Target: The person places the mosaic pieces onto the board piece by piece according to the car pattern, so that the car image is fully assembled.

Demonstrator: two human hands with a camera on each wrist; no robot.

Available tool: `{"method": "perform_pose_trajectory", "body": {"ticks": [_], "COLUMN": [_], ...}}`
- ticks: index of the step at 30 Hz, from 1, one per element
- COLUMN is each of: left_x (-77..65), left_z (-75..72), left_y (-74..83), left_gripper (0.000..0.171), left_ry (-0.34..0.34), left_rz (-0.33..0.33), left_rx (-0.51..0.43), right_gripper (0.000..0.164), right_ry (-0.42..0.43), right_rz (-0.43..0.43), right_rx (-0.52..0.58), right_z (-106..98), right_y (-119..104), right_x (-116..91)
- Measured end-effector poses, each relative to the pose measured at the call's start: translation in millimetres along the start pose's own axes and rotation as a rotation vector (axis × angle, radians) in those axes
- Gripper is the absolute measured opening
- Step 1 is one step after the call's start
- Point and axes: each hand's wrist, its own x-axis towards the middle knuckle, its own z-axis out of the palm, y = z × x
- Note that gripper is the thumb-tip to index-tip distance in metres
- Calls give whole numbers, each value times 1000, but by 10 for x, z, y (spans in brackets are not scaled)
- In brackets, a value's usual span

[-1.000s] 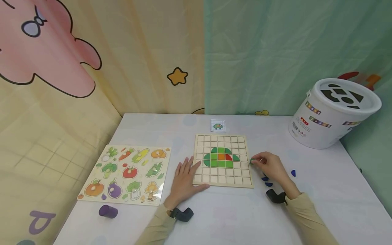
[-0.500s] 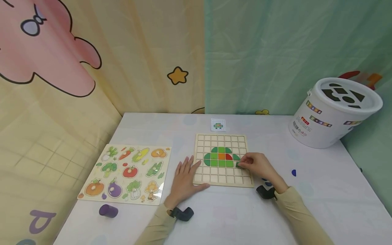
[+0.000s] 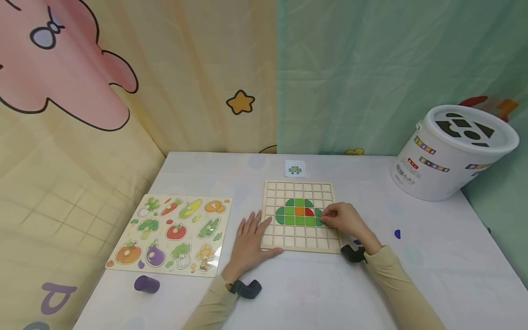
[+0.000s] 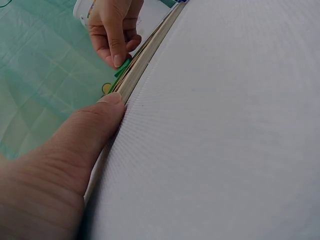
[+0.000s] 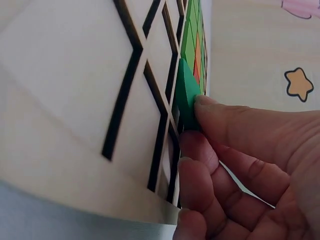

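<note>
A: Surface and room first. We have a white cloth-covered table (image 3: 313, 288) backed by a pale yellow curtain (image 3: 194, 68) and a green curtain (image 3: 350, 68). Clock centred on the square wooden grid board (image 3: 290, 241): small printed card (image 3: 294, 169) at twelve; white bucket with cut-out lid (image 3: 445, 165) between two and three; dark blue half-round piece (image 3: 398, 234) past three; purple cylinder (image 3: 146, 284) at eight; flat pale vegetable puzzle (image 3: 192, 238) near nine.

B: Hands?

A: Left hand (image 3: 249, 243), eight o'clock: fingers straight on the board's edge, thumb at its near side. Right hand (image 3: 345, 220), three o'clock: pinches a dark green rounded piece (image 5: 187, 97) at the three o'clock end of the light green tile row (image 3: 300, 221). Whether it is seated, we cannot tell.

B: Changes?

A: One second ago we saw the right hand holding a green piece outside the board's three o'clock edge; now it is over the grid. Left hand unmoved.
</note>
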Motion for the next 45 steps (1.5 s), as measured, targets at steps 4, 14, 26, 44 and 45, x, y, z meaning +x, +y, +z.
{"method": "perform_pose_trajectory", "body": {"ticks": [4,14,26,44,45], "left_x": [-7,-2,0,-1,0], "left_z": [-7,-11,-6,-15,-15], "left_y": [9,15,0,15,14], "left_gripper": [92,92,92,91,91], "left_ry": [6,1,4,0,1], "left_rz": [4,-6,2,-3,-2], "left_rx": [-6,0,5,6,7], "right_gripper": [8,9,13,13,13], "right_ry": [9,-13,14,211,219], "right_rz": [1,27,15,22,26], "right_rx": [-2,33,34,-11,-15], "right_z": [18,35,45,-181,-211], "right_y": [1,32,31,92,115], "right_x": [3,-23,-48,-335,-359]}}
